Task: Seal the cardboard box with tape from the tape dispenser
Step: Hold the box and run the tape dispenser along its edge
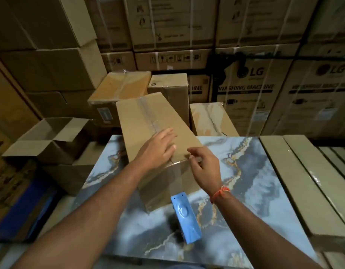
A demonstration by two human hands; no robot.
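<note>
A long brown cardboard box (140, 121) lies on a blue marbled tabletop (255, 171), its flaps closed and a strip of clear tape running along its top seam and down its near end. My left hand (158, 148) lies flat on the box top near the near edge, fingers spread. My right hand (204, 164) is at the box's near right corner, thumb and fingers touching the edge where the tape folds over. A blue tape dispenser (185, 216) stands on the table just in front of the box, with neither hand on it.
An open empty carton (49, 138) sits at the left. Taped cartons (121, 88) stand behind the box, and stacks of large appliance boxes (251, 90) form a wall beyond. Long flat wrapped packages (307, 183) lie along the table's right side.
</note>
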